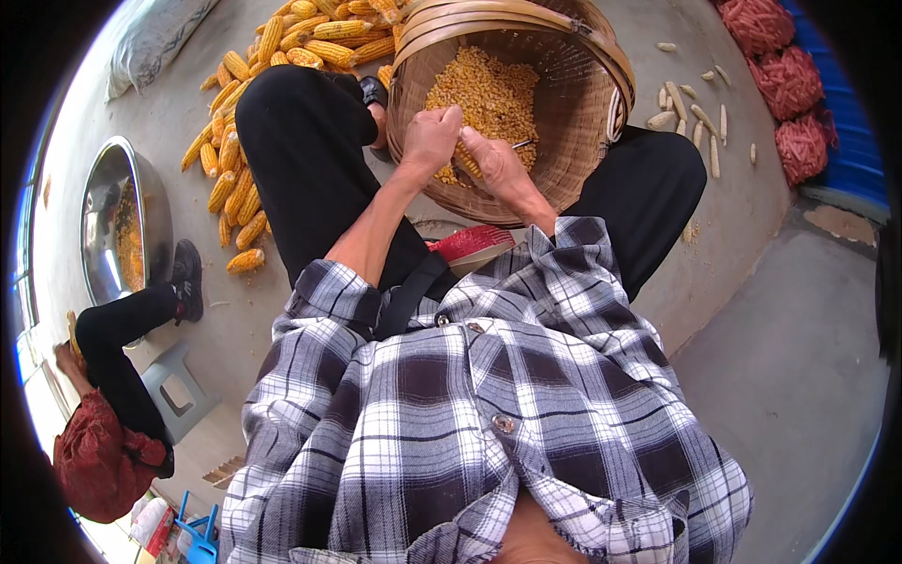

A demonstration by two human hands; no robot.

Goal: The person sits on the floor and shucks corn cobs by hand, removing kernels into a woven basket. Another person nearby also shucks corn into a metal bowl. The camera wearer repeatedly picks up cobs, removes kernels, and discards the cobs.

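Observation:
A wicker basket (564, 155) tilts towards me between my knees, with loose yellow corn kernels (493, 81) heaped inside. Over its near rim, my left hand (431, 137) is closed in a fist at the upper end of an ear of corn (466, 161). My right hand (502, 163) grips the same ear, its thumb close to my left fingers. Much of the ear is hidden by both hands. A thin metal shaft (523, 144) shows beyond my right hand; whether that hand holds it cannot be told.
Ears of corn (239, 176) are piled at the left. Bare cobs (697, 116) lie scattered right of the basket, near red mesh sacks (788, 81). Another person (106, 451) sits at far left, beside a metal basin (120, 218) and a grey plastic stool (180, 395).

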